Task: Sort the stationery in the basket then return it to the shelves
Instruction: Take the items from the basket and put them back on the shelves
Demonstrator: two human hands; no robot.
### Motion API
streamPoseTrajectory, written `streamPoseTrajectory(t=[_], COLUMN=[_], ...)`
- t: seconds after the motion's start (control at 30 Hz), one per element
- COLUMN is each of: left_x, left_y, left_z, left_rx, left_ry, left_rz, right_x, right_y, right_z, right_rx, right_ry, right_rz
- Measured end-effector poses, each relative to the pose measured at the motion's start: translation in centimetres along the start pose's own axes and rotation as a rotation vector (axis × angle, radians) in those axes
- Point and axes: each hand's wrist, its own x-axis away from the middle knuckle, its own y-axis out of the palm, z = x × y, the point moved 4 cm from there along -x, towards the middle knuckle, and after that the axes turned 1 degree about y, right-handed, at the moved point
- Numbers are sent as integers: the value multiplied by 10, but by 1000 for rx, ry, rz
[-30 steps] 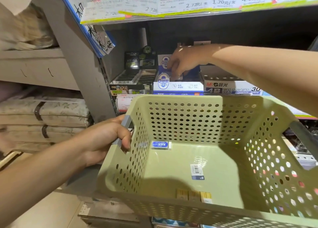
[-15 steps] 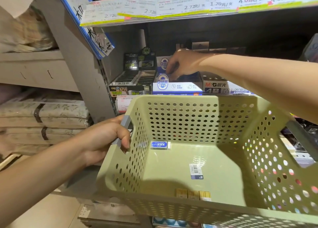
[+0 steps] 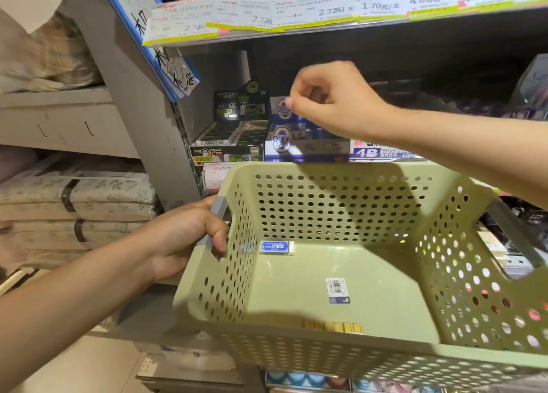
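Pale green perforated basket (image 3: 341, 211) held level in front of the shelves, its grey left handle (image 3: 214, 223) gripped by the left hand (image 3: 184, 238), fingers curled round the bar. Right hand (image 3: 329, 101) raised above the basket's far rim, in front of the blue and white eraser box (image 3: 305, 147) on the shelf, fingers loosely curled with thumb near fingertips; nothing visible between them, though motion blur makes a small item hard to rule out. On the basket floor: 1 blue-labelled eraser (image 3: 276, 247) against the far wall near the left corner, 1 barcode sticker (image 3: 338, 290) flat near the middle, and a short row of small yellow pieces (image 3: 333, 326) along the near wall. To the left of the blue box, a black and green box (image 3: 228, 143) of stationery; to its right, a box marked 4B (image 3: 373, 152), partly hidden by the right forearm. Price tags (image 3: 326, 9) along the shelf edge above. Bundled fabric (image 3: 77, 196) stacked on the unit at the left.
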Motion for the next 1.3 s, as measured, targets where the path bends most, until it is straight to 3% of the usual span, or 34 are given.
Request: streamPoseTrajectory(t=[0.13,0.33,0.5,0.6,0.83,1.0,1.3], left_x=[-2,-4,-5,-6,-3,-2,4], left_y=[-5,-3,1,3,9,8,0], left_z=[-3,0,0,-1,0,0,2], left_rx=[-9,-24,-15,-4,-12,-5,-4], left_ry=[1,16,27,41,67,52,50], left_rz=[15,46,50,43,18,32,45], right_x=[35,65,92,105,109,112,98], right_y=[15,83,131,148,161,156,107], right_z=[-28,-27,-17,-12,-6,-8,-20], right_rx=[11,321,494,575,703,747,424], right_ry=[-100,-125,-124,-81,-39,-90,-83], right_rz=[-231,-719,-936,-977,-880,-952,-945])
